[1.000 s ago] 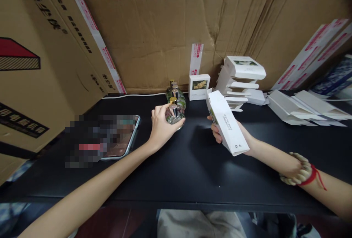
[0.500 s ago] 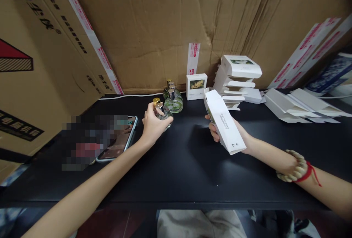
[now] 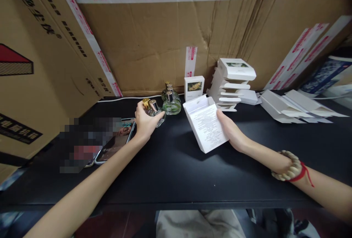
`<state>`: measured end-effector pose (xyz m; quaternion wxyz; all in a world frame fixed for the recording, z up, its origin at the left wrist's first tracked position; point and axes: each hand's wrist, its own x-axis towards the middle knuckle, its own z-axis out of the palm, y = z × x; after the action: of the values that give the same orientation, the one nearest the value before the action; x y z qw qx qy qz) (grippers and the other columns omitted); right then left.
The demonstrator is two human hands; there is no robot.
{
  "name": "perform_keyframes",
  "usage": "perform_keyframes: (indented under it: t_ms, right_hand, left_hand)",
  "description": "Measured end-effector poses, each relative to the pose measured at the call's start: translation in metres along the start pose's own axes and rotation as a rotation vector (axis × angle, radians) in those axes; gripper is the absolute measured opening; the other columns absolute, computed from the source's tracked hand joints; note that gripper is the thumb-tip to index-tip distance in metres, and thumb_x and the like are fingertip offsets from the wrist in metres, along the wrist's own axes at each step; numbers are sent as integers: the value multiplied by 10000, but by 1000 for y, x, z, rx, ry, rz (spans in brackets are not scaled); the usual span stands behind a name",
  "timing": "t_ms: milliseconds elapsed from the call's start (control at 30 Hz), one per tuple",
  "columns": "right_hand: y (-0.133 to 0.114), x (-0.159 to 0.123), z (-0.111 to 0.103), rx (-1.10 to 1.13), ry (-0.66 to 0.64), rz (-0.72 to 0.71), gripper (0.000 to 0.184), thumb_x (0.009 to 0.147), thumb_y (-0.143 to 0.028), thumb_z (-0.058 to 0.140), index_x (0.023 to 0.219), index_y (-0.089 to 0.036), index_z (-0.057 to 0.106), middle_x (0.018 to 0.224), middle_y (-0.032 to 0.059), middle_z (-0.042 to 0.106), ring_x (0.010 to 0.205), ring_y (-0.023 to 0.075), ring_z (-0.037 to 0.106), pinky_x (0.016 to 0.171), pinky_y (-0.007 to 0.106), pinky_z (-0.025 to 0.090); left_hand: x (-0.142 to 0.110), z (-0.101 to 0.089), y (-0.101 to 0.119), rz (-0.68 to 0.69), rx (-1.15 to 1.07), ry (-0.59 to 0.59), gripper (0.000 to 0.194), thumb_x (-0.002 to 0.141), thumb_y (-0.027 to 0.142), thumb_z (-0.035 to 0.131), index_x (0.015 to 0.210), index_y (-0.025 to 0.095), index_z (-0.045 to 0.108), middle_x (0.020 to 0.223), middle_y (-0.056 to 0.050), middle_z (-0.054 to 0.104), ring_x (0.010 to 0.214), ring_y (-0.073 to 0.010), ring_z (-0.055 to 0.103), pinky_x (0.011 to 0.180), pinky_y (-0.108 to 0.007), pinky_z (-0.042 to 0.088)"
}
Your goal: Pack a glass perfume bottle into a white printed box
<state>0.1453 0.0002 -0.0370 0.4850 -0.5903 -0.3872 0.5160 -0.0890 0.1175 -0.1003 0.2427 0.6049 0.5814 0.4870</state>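
Left hand (image 3: 145,124) is curving its fingers, partly closed, around two capped bottles (image 3: 154,106), right hand (image 3: 233,132) is gripping, at three o'clock from them, a tilted white box (image 3: 206,128), thumb resting on its edge, other fingers hiding behind.

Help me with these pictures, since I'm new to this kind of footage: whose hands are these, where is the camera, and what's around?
There is no machine here: these are a person's bare hands, seen by a camera worn on their head, looking forward and down. The left hand grips two capped glass bottles; the right hand holds a white carton. On the dark tabletop are more bottles, a phone and other white boxes. Cardboard stands behind.
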Motion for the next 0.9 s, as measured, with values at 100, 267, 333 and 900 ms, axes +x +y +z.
perform_keyframes:
  t_ms: [100,267,333,900]
  right_hand:
    - [1,1,-4,-128,29,-198,452,821,-615,506,960,-188,554,983,86,670,849,214,648,778,353,515]
    - [2,6,-8,-207,73,-458,354,833,-537,546,976,-218,490,975,58,635,896,180,610,794,332,514]
    - [4,7,-10,-258,76,-500,325,821,-476,594,991,-223,479,987,54,611,914,173,594,763,313,519]
    - [4,7,-11,-396,76,-529,353,785,-392,641,1026,-206,463,973,65,606,884,173,602,607,258,543]
  left_hand:
    - [4,0,0,-25,13,-30,527,583,292,755,1016,197,470,957,-35,548,980,-244,540,921,-430,409]
    - [10,-4,7,-46,118,-58,615,629,245,730,1166,161,443,1013,-83,587,1032,-303,551,937,-496,389]
    - [7,-7,13,70,250,11,781,644,253,730,1314,132,348,1165,-151,546,1129,-350,494,958,-529,356]
    - [-24,12,31,595,461,-318,443,868,219,488,1306,158,459,1402,-171,360,1315,-301,330,1089,-486,267]
